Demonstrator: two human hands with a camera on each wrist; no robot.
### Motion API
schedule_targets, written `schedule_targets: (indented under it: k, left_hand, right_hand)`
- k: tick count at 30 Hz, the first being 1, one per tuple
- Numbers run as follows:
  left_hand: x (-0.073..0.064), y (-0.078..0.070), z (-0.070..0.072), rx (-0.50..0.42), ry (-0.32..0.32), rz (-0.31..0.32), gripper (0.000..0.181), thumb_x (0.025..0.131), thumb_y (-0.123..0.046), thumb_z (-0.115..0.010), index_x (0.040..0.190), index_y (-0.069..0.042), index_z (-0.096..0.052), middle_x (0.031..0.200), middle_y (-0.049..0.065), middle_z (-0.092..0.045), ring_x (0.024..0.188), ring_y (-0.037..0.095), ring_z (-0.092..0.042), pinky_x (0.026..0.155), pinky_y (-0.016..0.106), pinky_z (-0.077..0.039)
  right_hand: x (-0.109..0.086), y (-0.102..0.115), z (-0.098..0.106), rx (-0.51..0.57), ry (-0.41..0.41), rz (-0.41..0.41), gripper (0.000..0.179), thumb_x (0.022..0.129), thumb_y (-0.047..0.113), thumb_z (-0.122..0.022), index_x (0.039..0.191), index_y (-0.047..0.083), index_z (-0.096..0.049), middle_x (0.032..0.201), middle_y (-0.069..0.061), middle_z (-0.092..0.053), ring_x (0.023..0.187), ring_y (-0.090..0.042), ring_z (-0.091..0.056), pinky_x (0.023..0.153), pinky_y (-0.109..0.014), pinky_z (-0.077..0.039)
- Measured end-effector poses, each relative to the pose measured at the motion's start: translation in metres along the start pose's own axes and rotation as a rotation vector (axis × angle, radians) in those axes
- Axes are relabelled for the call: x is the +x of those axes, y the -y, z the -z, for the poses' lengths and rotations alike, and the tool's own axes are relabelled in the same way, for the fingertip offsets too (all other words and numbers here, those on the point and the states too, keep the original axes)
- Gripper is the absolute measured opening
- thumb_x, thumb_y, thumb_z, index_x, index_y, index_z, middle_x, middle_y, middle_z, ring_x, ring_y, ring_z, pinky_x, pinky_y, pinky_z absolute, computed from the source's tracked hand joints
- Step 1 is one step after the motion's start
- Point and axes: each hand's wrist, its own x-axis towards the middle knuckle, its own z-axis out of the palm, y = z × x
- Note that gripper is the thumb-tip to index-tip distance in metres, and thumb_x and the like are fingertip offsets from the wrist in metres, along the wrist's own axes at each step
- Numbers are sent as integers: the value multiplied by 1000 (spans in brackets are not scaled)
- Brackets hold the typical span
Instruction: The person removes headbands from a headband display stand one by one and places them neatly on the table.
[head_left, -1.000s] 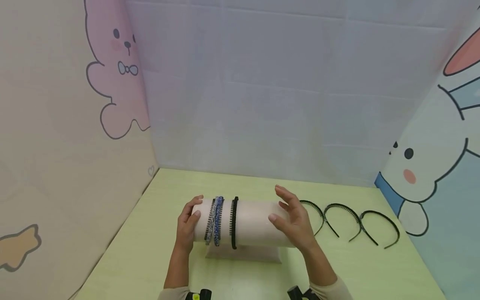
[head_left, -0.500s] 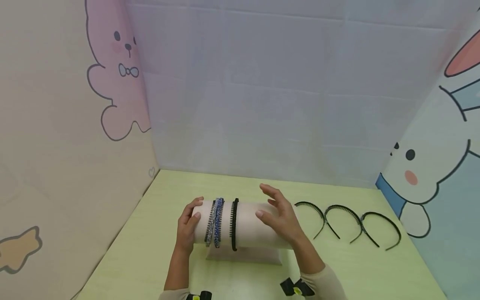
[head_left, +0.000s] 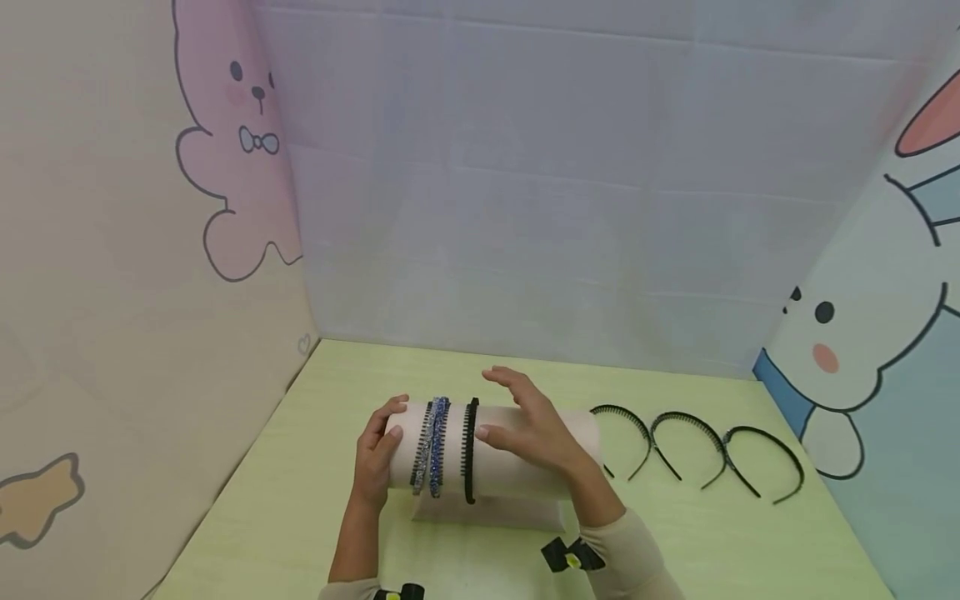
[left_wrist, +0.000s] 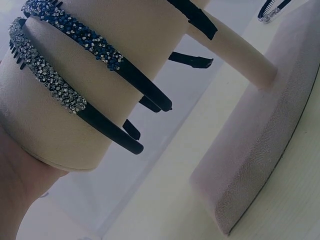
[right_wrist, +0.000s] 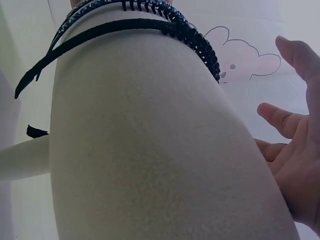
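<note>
My left hand (head_left: 372, 454) grips the left end of a cream padded headband stand (head_left: 517, 479), thumb at the front and fingers over the top. Round the roll sit a silver glittery headband (head_left: 423, 450), a blue glittery headband (head_left: 437, 450) close beside it, and, farther right, a black headband (head_left: 470, 454). Over the roll's right half my right hand (head_left: 536, 433) is spread with nothing in it, its thumb tip close to the black headband. In the left wrist view, a post (left_wrist: 240, 55) joins the roll to its base (left_wrist: 260, 145).
Three more headbands lie on the pale green table (head_left: 262, 500) to the right: a toothed one (head_left: 622, 410) partly behind the roll, another toothed one (head_left: 678, 414), and a plain-looking dark one (head_left: 750, 429). Cartoon-printed walls (head_left: 135, 292) enclose the table's back and sides.
My right hand has moved left along the roll, from its right end to beside the black headband. The left hand keeps its grip; the headbands on the stand stay in place.
</note>
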Motion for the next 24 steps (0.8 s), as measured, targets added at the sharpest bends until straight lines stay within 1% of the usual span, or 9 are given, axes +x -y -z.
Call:
schedule_targets:
  k: [6, 7, 12, 17, 24]
  left_hand:
    - [0, 0, 0, 10, 0, -3, 24, 96, -4, -38, 116, 7, -46, 135, 22, -38, 112, 22, -49, 80, 29, -46]
    - [1, 0, 0, 9, 2, -5, 24, 96, -4, -38, 116, 7, -46, 135, 22, -38, 111, 22, -49, 80, 29, -46]
    - [2, 1, 0, 3, 6, -8, 25, 95, -3, -38, 117, 6, -46, 135, 22, -38, 112, 22, -48, 81, 29, -45]
    - [3, 2, 0, 2, 12, -9, 25, 95, -3, -39, 117, 5, -46, 135, 23, -38, 113, 23, -48, 80, 29, -45]
    - [2, 2, 0, 8, 5, -7, 24, 94, -3, -41, 116, 6, -47, 135, 22, -39, 114, 23, -47, 81, 29, -45]
  right_hand:
    - [6, 0, -4, -61, 77, -61, 71, 81, 32, -70, 142, 16, -37, 148, -4, -28, 134, -24, -25, 99, -53, -27]
    - [7, -6, -5, -78, 85, -63, 72, 81, 36, -70, 142, 18, -37, 148, -3, -27, 134, -24, -25, 100, -53, -26]
    - [9, -6, -6, -171, 123, -82, 75, 80, 43, -69, 142, 17, -37, 147, -6, -29, 134, -25, -25, 99, -54, -26]
    - [11, -6, -9, -307, 148, -97, 78, 77, 50, -69, 141, 18, -39, 144, -7, -35, 131, -26, -30, 98, -52, -30]
    - [10, -4, -17, -547, 212, -106, 94, 68, 65, -66, 144, 19, -35, 143, -11, -37, 127, -31, -37, 94, -53, -32]
